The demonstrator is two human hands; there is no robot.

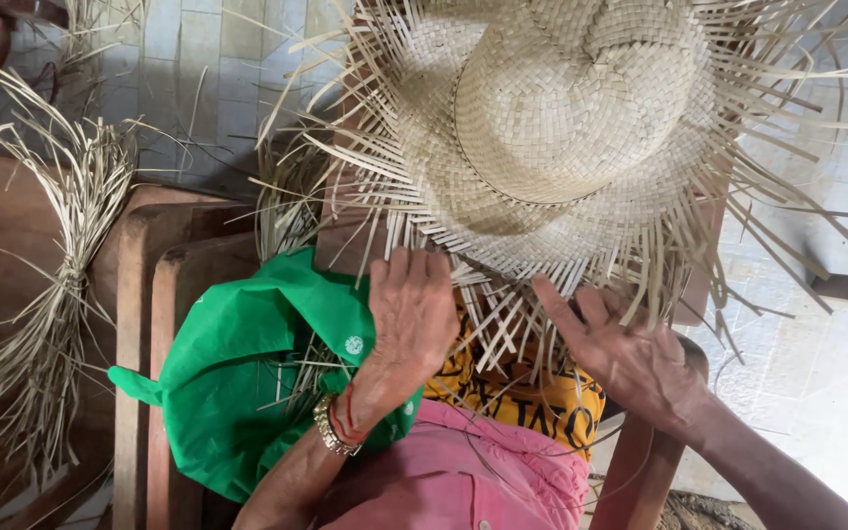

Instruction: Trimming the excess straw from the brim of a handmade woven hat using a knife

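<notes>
A tied bundle of straw strips (56, 285) lies at far left, beside a green cloth (247, 373). The unfinished straw hat (552, 128) is worked at its near brim: loose strands are pinched by the left hand (409, 314), while the right hand (630, 358) is spread open beneath them. Brim plaiting seems underway; another strand must be crossed next.

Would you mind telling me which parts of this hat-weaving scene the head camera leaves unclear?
- Woven straw hat: far brim cut off by the top edge.
- Left hand: fingertips hidden among the loose strands.
- Right hand: palm side faces away.
- Straw bundle: lower end cut off.
</notes>
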